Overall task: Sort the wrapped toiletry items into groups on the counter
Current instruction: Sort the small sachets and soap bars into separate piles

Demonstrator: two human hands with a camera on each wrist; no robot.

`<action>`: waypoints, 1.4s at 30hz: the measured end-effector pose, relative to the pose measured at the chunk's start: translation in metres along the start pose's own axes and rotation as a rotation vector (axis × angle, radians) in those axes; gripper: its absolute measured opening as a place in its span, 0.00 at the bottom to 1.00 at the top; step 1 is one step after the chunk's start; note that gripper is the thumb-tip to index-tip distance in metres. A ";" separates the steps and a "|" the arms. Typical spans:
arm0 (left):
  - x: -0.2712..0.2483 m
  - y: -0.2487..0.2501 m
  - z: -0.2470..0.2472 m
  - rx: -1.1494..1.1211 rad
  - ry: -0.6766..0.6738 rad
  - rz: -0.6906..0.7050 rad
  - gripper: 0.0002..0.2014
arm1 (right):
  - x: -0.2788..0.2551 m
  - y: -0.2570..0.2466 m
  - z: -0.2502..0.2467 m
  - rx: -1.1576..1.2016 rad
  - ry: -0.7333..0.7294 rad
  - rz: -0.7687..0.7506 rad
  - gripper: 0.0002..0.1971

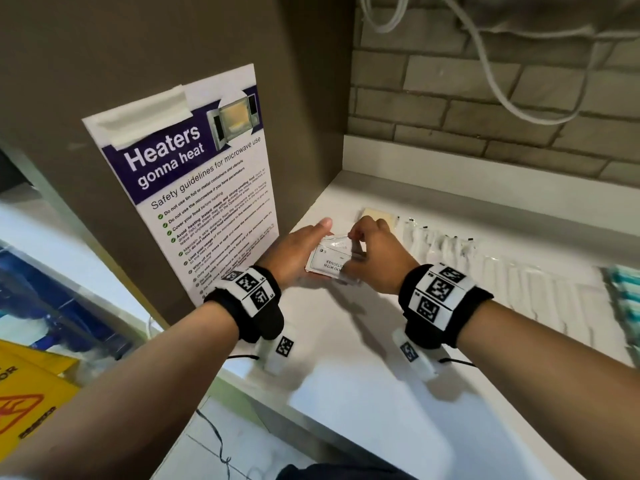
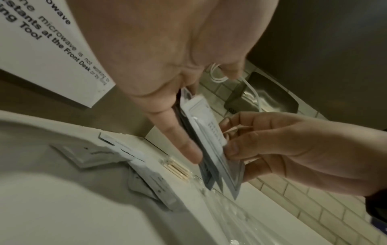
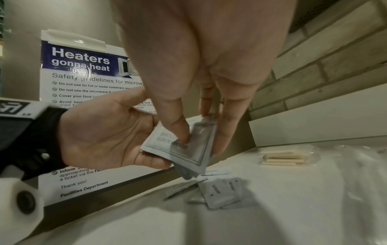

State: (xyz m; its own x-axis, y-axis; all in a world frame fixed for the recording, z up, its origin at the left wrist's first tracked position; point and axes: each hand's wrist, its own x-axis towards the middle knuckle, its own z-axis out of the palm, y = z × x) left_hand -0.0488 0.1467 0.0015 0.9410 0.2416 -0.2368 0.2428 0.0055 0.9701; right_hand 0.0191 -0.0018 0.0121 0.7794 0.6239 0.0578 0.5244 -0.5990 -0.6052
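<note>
A small stack of white shampoo-and-conditioner sachets (image 1: 329, 259) is held above the white counter (image 1: 363, 348) near its left end. My left hand (image 1: 304, 247) grips the stack from the left, thumb on top and fingers underneath. My right hand (image 1: 360, 244) pinches the front sachet (image 3: 188, 149) between thumb and fingers. In the left wrist view the held sachets (image 2: 211, 149) fan out edge-on. More sachets (image 3: 222, 192) lie loose on the counter below the hands. A clear packet of pale sticks (image 1: 377, 216) lies just behind them.
A row of clear-wrapped white items (image 1: 450, 251) runs along the counter to the right, ending at teal-wrapped items (image 1: 623, 292). A microwave safety poster (image 1: 194, 188) covers the brown panel on the left. Brick wall and white cables (image 1: 502, 81) stand behind. A yellow floor sign (image 1: 27, 393) stands lower left.
</note>
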 end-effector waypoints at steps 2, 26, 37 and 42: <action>-0.003 -0.005 0.004 0.046 -0.047 0.038 0.11 | -0.006 0.004 -0.001 0.008 -0.020 0.025 0.27; 0.000 -0.014 0.016 0.069 -0.002 -0.040 0.11 | 0.004 -0.007 -0.047 0.071 0.146 0.058 0.02; -0.002 -0.010 0.006 0.103 0.050 0.002 0.12 | 0.002 0.001 -0.066 -0.024 -0.066 -0.004 0.10; -0.002 -0.007 0.017 0.120 -0.023 0.027 0.10 | 0.014 -0.019 -0.062 -0.027 -0.107 -0.093 0.03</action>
State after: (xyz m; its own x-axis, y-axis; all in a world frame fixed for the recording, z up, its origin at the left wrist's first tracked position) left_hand -0.0480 0.1296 -0.0062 0.9524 0.2179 -0.2133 0.2424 -0.1168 0.9631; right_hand 0.0414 -0.0133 0.0737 0.6865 0.7266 0.0268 0.6030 -0.5484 -0.5794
